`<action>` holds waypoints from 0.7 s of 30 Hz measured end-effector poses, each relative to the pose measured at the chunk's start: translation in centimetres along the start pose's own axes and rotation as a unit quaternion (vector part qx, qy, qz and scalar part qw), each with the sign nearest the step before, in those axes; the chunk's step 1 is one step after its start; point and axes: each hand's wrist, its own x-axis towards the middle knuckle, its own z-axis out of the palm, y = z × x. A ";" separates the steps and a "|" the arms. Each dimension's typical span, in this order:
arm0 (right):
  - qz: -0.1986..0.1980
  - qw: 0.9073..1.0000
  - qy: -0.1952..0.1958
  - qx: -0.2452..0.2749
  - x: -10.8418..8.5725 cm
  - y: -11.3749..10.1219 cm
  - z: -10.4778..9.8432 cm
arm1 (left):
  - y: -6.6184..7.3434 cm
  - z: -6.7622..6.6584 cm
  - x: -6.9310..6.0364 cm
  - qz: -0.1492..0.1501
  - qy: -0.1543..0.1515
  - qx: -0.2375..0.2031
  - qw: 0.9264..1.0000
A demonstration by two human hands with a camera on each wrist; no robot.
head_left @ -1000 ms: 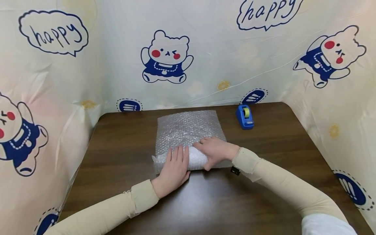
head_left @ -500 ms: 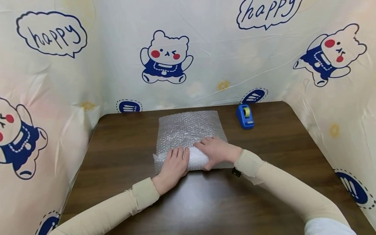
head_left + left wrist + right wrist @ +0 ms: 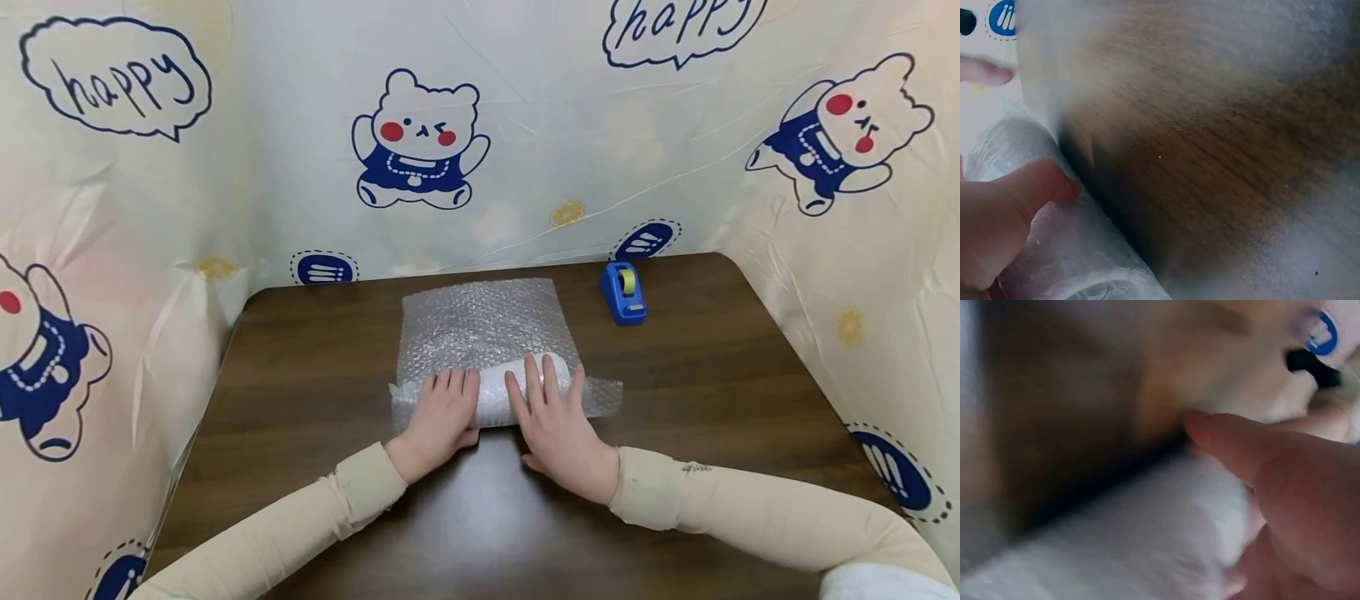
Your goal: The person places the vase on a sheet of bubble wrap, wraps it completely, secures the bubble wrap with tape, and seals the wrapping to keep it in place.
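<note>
A sheet of bubble wrap (image 3: 480,325) lies flat on the dark wooden table, its near part wound into a whitish roll (image 3: 495,398). In the head view my left hand (image 3: 442,417) grips the left part of this roll, fingers over the top. The left wrist view shows the thumb (image 3: 1041,184) pressed along the roll's side; the roll's end looks hollow there. My right hand (image 3: 558,425) rests on the right part with its fingers straight and spread. The right wrist view is blurred, with the thumb (image 3: 1235,440) beside the roll. Whatever is inside the roll cannot be seen.
At the back right of the table (image 3: 712,333) stands a blue tape dispenser (image 3: 622,293) with yellowish tape. A loose flap of bubble wrap (image 3: 603,397) sticks out right of the roll. Printed cloth (image 3: 525,125) with bears surrounds the table on the back and sides.
My right hand has swung from lying sideways across the roll to pointing forward on it, fingers spread, uncovering the right flap. My left fingers have drawn in over the roll.
</note>
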 end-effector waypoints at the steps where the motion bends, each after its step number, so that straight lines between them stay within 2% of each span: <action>1: 0.001 1.000 -0.006 -0.006 -0.1 -0.1 0.3 | -0.1 -0.1 0.1 -0.001 -0.003 -0.009 1.000; 3: 0.001 1.000 -0.008 -0.012 -0.1 -0.2 1.1 | -0.2 -0.1 0.2 -0.005 -0.012 -0.024 1.000; 6: 0.003 1.000 0.004 -0.006 0.1 -0.3 2.3 | -0.3 -0.1 0.3 -0.012 -0.021 -0.046 0.999; 9: -0.001 1.000 0.025 -0.007 0.2 -0.3 3.1 | -0.1 -0.1 0.1 -0.008 -0.023 -0.058 0.998; 14: -0.003 0.997 0.070 -0.028 1.4 0.5 4.2 | -0.2 -0.2 0.3 -0.004 -0.013 -0.055 0.998; 17: -0.005 0.996 0.089 -0.019 2.3 1.0 4.5 | -0.4 -0.2 0.5 -0.011 -0.011 -0.049 0.999; 21: -0.013 0.995 0.101 -0.008 3.0 1.5 4.7 | -0.4 0.0 0.6 -0.014 -0.017 -0.066 0.998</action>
